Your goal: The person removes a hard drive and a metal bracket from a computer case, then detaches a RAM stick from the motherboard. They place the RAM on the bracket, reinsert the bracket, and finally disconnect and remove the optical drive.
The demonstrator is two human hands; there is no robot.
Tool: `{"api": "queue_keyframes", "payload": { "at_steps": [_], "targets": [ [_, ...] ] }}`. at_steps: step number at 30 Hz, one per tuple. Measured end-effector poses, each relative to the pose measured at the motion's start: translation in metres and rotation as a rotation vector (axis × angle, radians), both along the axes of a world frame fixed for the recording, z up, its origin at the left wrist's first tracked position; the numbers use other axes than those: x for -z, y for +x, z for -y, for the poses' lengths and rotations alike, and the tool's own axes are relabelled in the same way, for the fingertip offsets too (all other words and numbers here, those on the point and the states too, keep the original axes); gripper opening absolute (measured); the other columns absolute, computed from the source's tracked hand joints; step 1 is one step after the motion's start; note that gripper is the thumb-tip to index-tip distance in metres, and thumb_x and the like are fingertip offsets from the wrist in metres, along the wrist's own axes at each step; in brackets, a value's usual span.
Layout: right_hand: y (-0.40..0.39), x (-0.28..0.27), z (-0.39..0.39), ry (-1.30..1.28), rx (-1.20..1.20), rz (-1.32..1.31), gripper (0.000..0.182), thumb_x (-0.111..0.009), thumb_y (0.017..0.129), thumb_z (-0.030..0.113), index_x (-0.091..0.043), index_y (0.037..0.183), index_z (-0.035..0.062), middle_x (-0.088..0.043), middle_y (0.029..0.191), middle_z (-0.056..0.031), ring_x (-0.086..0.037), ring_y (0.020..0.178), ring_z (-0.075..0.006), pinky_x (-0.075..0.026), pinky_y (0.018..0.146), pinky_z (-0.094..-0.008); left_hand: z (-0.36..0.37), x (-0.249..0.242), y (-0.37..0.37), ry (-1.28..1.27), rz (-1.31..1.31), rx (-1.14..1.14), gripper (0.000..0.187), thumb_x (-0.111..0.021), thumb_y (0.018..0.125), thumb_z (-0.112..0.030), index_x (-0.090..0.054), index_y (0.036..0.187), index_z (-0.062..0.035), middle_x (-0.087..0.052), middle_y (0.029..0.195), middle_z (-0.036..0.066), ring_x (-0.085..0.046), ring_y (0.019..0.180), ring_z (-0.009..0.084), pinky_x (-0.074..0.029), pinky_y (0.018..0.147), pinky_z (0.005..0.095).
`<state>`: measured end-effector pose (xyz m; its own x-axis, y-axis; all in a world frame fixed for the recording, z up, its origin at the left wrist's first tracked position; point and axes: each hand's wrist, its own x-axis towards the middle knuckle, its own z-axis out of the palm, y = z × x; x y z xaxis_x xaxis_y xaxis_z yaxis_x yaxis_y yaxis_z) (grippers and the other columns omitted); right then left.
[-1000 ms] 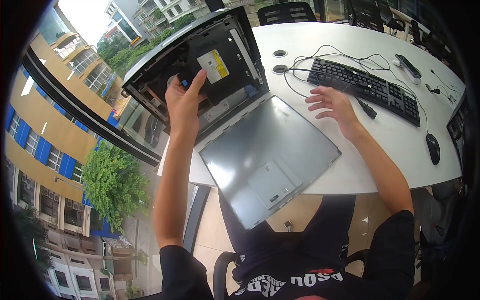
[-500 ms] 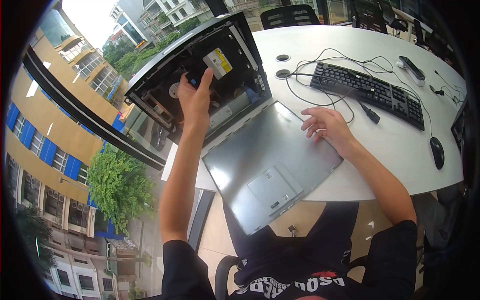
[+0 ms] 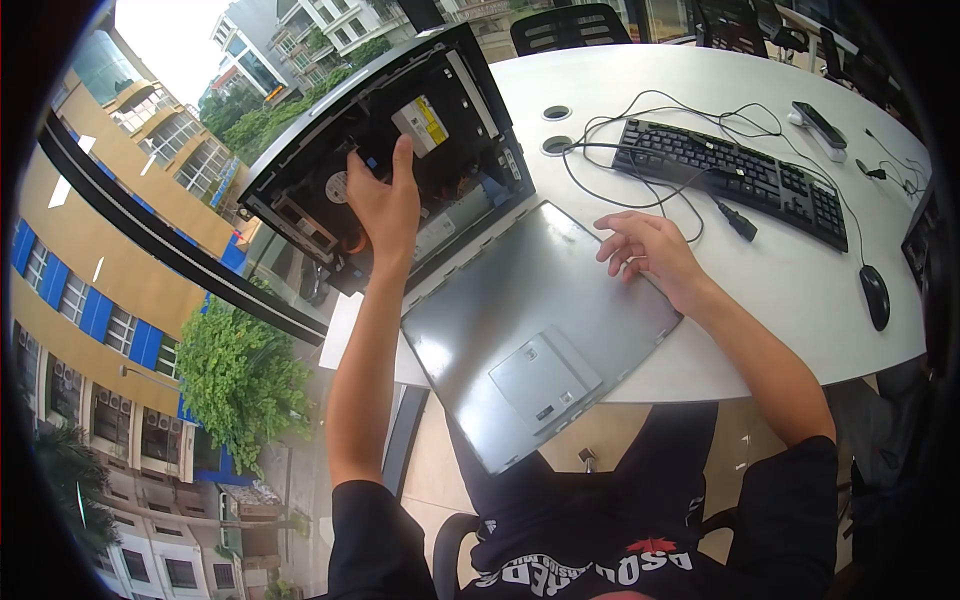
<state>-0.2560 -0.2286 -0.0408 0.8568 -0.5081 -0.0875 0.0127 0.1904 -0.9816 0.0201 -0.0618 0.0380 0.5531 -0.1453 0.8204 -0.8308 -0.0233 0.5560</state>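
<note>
An opened black computer case (image 3: 470,205) stands at the table's left edge, its inner parts facing me. In front of its interior is my left hand (image 3: 385,205), thumb and forefinger apart, with nothing visible between them. A flat grey metal side panel (image 3: 500,320) lies beside the case and juts over the table's front edge. Above the panel's right part my right hand (image 3: 650,255) hovers with loosely curled, spread fingers and holds nothing. Inside the case a silver drive with a yellow label (image 3: 425,125) shows near my left thumb.
On the white table (image 3: 800,330) lie a black keyboard (image 3: 735,175), a mouse (image 3: 874,297), tangled cables with a black plug (image 3: 738,220), and a dark device (image 3: 820,125) at the back right. Two cable holes are near the case. Chairs stand behind; a window is at left.
The view has shifted slightly. My left hand has moved a little within the case opening, its thumb and forefinger still apart. My right hand has barely moved.
</note>
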Motion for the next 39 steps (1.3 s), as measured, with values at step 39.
{"api": "queue_keyframes", "payload": {
  "at_steps": [39],
  "targets": [
    [0.0, 0.0, 0.001, -0.007, -0.026, 0.014, 0.041, -0.062, 0.098, 0.034, -0.067, 0.121, 0.0012, -0.071, 0.088, -0.0091, -0.067, 0.074, -0.015, -0.052, 0.063, -0.0279, -0.002, -0.001, 0.001, 0.007, 0.094, -0.024, 0.045, -0.08, 0.093, -0.038, -0.061, 0.093, 0.0026, -0.053, 0.064, -0.001, -0.046, 0.059, 0.0039, -0.036, 0.054, 0.0232]
  ]
}}
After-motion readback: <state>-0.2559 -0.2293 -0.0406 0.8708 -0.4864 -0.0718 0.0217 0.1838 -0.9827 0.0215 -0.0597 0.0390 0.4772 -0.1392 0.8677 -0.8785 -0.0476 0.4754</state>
